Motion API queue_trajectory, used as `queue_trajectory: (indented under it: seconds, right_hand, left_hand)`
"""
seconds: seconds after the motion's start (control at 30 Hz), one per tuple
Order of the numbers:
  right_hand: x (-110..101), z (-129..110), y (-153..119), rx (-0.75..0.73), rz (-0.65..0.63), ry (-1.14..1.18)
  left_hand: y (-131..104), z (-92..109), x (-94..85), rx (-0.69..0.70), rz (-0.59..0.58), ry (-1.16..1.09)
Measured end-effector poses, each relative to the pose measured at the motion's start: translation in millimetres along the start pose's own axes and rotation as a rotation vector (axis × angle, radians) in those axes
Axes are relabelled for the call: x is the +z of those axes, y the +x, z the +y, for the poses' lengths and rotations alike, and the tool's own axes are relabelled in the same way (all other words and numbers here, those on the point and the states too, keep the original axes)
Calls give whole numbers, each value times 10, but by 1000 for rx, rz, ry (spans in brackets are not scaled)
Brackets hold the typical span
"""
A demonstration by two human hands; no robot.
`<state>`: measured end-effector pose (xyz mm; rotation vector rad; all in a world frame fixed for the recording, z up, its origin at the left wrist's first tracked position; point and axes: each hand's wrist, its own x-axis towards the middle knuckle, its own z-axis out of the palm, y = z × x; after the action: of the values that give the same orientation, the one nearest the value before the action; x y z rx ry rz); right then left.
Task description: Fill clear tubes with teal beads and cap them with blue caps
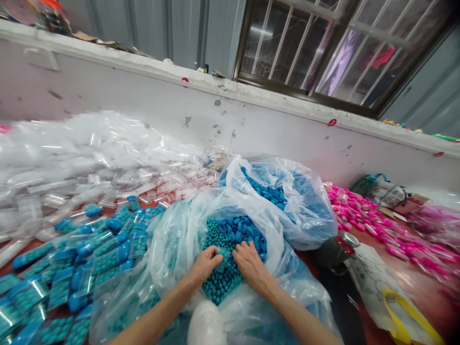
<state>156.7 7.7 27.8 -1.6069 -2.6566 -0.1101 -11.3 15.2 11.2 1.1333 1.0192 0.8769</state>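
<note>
Just in front of me, an open clear plastic bag (163, 254) holds a mass of round teal beads (222, 286) and, on its right side, blue plastic caps (242, 229). Over the beads, my left hand (205, 264) is closed, thumb and fingers pinching what looks like a small clear container (225, 258) with teal showing through. Beside it my right hand (250, 263) reaches down at the border of beads and caps. Its fingers are bent together, and whatever they grip is hidden.
Filled containers with blue caps (104, 244) lie piled at left, below a heap of clear empty ones (89, 158). Behind stands another bag of blue pieces (305, 206). To the right are pink pieces (373, 225), a dark metal-lidded vessel (332, 251) and a yellow-handled bag (381, 282).
</note>
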Motion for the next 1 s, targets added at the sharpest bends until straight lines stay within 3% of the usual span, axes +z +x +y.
queue_trajectory:
  seconds: [0.1, 0.23, 0.4, 0.57, 0.7, 1.0]
  right_hand:
    - [139, 14, 40, 70, 18, -37]
    - [217, 7, 131, 184, -20, 24]
    - [148, 4, 140, -16, 56, 498]
    - [25, -31, 131, 138, 19, 867]
    - [44, -50, 127, 206, 56, 898]
    - [41, -101, 82, -11, 124, 622]
  left_hand:
    - [-8, -66, 31, 50, 63, 177]
    - [-9, -107, 82, -43, 83, 222]
    - [-6, -77, 73, -93, 45, 176]
    - [-14, -96, 65, -40, -25, 59]
    - [-30, -97, 65, -33, -29, 4]
    - [-31, -123, 99, -6, 49, -37]
